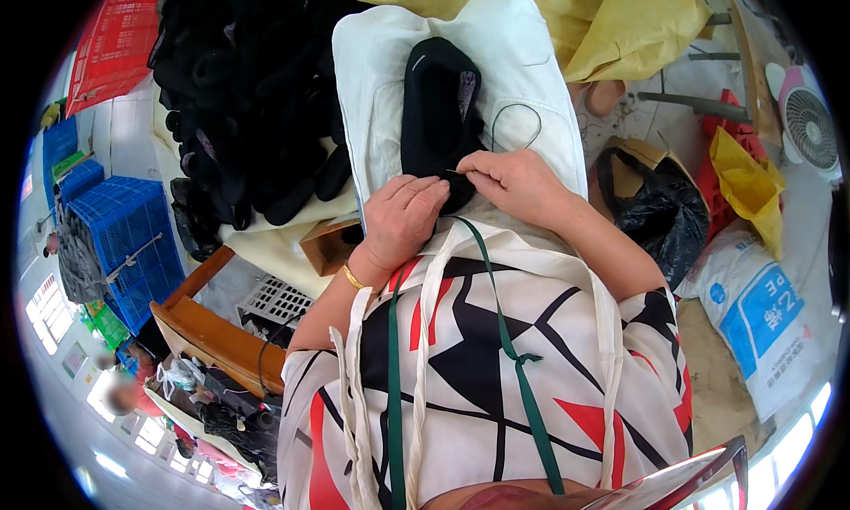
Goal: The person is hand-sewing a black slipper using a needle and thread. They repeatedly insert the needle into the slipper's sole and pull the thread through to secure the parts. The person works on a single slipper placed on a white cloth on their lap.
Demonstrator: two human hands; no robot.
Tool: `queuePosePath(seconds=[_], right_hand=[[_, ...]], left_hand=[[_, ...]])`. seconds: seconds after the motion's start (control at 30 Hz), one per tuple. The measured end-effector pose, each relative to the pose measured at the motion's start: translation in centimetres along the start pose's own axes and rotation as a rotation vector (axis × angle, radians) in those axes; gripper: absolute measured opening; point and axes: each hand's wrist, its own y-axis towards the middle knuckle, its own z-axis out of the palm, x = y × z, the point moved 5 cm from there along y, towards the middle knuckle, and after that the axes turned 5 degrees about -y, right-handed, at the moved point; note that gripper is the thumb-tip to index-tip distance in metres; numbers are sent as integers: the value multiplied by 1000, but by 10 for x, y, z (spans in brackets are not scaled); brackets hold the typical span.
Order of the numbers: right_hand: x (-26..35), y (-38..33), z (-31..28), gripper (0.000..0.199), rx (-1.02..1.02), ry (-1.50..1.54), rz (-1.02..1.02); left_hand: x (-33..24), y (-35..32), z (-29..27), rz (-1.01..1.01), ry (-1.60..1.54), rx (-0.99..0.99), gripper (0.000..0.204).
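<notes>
A black slip-on shoe (436,112) with a patterned lining lies on a white cloth (372,58) over my lap, its near end between my hands. My left hand (403,216) is closed, its fingertips pressed against that near end. My right hand (513,184) pinches a thin, dark needle (454,171) whose tip points left over the shoe. A loop of dark thread (518,107) curves up above the right hand. My fingers partly hide the shoe's near end.
Many black shoes (257,94) are heaped on the left. A cardboard box (328,244) and wooden frame (208,315) stand nearer. On the right are a black-lined carton (655,187), a printed white sack (753,315) and a fan (807,125). Blue crates (124,235) stand far left.
</notes>
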Motion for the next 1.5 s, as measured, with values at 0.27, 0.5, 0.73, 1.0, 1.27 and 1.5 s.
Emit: queuePosePath(seconds=[0.27,0.5,0.73,1.0,1.27,1.5], right_hand=[[3,3,1,15,17,-18,1],[-4,8,14,13,74,118,83],[8,23,23,13,143,88,196],[40,44,-1,11,157,-319,-145],[14,51,20,13,74,131,-108],[-2,49,-18,20,23,1040,326]], left_hand=[[2,0,-1,-4,-28,-7,21],[10,-10,0,-131,-144,-32,21],[8,-11,4,-117,-139,-34,21],[-3,-5,1,8,21,48,25],[0,-11,-1,-72,-15,11,26],[4,3,-8,-172,-102,34,23]])
